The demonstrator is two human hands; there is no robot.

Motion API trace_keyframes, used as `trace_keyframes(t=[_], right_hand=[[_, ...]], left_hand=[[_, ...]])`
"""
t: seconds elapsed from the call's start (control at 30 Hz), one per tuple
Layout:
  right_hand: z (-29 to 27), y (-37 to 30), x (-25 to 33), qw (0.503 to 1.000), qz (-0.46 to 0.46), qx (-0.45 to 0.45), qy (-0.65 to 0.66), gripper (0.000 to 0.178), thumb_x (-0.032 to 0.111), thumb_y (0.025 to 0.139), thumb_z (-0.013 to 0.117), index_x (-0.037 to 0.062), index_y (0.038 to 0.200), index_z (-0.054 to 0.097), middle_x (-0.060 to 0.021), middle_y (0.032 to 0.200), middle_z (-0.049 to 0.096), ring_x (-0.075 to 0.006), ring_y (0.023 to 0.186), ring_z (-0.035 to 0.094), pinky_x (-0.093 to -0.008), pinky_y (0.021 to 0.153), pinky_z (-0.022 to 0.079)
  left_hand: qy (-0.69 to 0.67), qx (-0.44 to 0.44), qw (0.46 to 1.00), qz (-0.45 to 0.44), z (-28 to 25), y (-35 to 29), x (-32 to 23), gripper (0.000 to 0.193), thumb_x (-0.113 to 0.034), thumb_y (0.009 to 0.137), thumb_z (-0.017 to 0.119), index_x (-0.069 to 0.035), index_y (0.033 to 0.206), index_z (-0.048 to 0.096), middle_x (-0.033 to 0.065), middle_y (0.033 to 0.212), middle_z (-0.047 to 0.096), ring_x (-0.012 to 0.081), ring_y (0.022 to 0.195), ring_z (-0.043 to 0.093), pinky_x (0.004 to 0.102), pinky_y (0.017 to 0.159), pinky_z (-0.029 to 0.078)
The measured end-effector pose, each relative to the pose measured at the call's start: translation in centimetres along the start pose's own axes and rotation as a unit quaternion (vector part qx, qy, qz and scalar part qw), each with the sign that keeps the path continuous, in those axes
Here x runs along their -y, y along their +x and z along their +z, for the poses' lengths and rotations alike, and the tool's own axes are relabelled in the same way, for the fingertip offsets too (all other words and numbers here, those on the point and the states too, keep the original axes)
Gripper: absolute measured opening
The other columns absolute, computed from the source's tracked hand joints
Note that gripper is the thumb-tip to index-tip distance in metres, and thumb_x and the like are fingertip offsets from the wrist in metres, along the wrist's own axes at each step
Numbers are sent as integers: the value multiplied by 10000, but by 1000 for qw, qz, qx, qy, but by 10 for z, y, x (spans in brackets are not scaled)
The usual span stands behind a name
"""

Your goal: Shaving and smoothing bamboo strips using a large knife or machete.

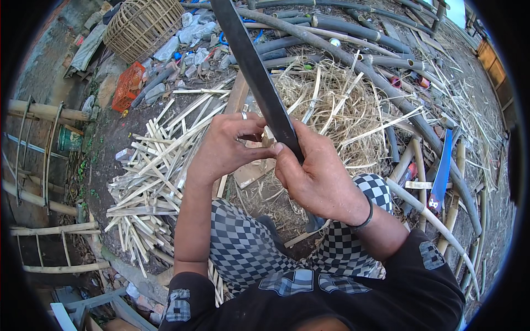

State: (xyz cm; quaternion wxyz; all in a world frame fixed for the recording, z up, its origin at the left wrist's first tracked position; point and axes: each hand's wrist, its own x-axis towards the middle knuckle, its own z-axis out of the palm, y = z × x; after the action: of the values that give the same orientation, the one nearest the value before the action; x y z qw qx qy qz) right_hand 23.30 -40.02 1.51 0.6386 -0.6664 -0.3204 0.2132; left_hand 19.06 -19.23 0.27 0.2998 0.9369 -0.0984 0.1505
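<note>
In front of me my right hand (320, 174) is closed around the lower part of a machete (254, 66), its long dark blade slanting up past the top edge of the view. No handle shows. My left hand (223, 143), with a ring on one finger, is closed in a pinch on a small pale wood piece (268, 136) beside the blade. My right thumb tip touches this piece too. The far ends of the left fingers are partly hidden behind the piece and the blade.
Split bamboo strips (160, 165) lie heaped on my left. Curly shavings (331, 105) pile up ahead. Dark bamboo poles (353, 30) cross the back and right, near a blue-bladed saw (443, 165). A woven basket (142, 30) and an orange crate (128, 86) stand far left.
</note>
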Motion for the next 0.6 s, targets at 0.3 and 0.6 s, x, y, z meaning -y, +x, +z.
trace_keyframes(t=[0.3,0.6], right_hand=[[1,1,-5,994,-81,-34,-62,380,46,949,499,-129,1285,471,-323,734,638,-503,757,680,-544,672,531],[8,0,0,993,-45,-34,-106,442,51,948,496,-149,1322,373,-326,665,620,-542,715,655,-599,672,527]], left_hand=[[-30,7,1000,-6,4,0,0,426,-200,732,919,-30,1092,765,114,798,717,172,701,716,300,614,580],[-94,48,990,-89,4,-2,-20,443,-105,858,802,14,1261,661,199,928,735,256,819,759,338,669,622]])
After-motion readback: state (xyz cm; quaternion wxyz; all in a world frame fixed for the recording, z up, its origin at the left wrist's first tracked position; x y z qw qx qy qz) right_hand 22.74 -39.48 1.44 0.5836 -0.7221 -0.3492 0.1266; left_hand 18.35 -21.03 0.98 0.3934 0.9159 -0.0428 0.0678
